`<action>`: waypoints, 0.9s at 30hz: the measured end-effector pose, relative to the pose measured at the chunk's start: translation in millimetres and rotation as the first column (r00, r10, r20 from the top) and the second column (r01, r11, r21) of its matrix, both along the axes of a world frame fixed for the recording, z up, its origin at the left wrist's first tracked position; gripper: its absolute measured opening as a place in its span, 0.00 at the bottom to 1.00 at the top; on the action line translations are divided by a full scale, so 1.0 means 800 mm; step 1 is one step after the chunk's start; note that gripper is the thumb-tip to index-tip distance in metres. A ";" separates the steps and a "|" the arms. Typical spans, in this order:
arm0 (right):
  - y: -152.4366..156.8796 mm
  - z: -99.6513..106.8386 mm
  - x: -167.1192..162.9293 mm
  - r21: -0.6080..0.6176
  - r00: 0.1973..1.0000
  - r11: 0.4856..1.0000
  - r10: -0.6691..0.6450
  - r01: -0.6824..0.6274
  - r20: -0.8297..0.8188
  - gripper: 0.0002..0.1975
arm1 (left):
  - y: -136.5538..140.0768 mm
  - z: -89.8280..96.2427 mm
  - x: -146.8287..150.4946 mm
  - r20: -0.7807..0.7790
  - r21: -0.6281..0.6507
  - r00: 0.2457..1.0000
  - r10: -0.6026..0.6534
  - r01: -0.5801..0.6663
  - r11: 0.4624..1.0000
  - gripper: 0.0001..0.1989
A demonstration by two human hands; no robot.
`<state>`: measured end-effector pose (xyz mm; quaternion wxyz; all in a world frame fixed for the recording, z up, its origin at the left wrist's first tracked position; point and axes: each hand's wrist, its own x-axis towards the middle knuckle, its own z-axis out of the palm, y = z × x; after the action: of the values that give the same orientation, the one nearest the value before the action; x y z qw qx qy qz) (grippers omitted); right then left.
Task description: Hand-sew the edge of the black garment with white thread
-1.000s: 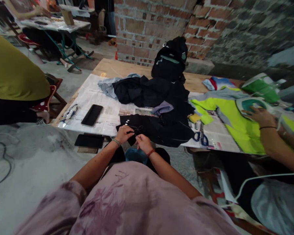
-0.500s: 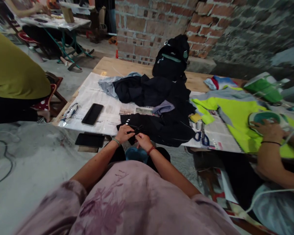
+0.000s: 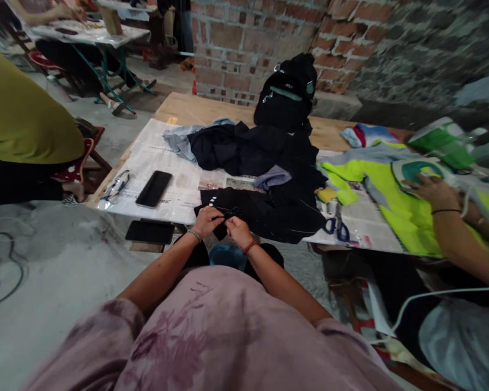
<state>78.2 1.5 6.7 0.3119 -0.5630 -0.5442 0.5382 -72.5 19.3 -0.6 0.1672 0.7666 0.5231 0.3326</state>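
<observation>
Black cloth (image 3: 277, 214) lies along the front edge of the table, with pale thread (image 3: 231, 209) looped loosely on it. My left hand (image 3: 207, 220) is closed on the cloth's near edge, at its left end, beside a few small white marks. Close to its right, my right hand (image 3: 238, 230) has its fingertips pinched together at the same edge. Whatever sits in that pinch is too small to make out. Dark blue-handled scissors (image 3: 337, 229) rest at the cloth's right end.
A phone (image 3: 154, 189) and glasses (image 3: 118, 184) lie on newspaper at left. Dark clothes (image 3: 244, 146) are heaped behind the black cloth, before a black backpack (image 3: 286, 98). At right a co-worker's hand (image 3: 430, 190) holds an iron (image 3: 418, 171) on a yellow-grey garment (image 3: 378, 193).
The co-worker's iron has slid to the left and away across the yellow garment. My own hands have barely moved, still close together at the black cloth's edge.
</observation>
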 end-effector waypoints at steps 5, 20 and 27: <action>0.001 -0.007 0.000 0.062 1.000 0.998 -0.010 0.010 -0.004 0.07 | 0.002 -0.001 0.002 0.025 0.018 1.000 0.014 -0.015 1.000 0.04; -0.003 -0.008 0.002 0.082 0.993 0.996 -0.032 0.023 0.112 0.07 | 0.003 -0.005 0.003 -0.050 0.047 0.998 -0.034 0.037 0.998 0.04; -0.004 -0.012 0.005 0.080 0.994 0.996 -0.041 0.033 0.098 0.08 | 0.001 -0.006 0.007 -0.089 0.051 0.996 0.006 -0.002 0.999 0.04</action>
<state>82.5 -1.6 -3.2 0.3163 -0.5863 -0.5692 0.4819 -67.1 20.1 -5.6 0.1236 0.7836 0.5230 0.3117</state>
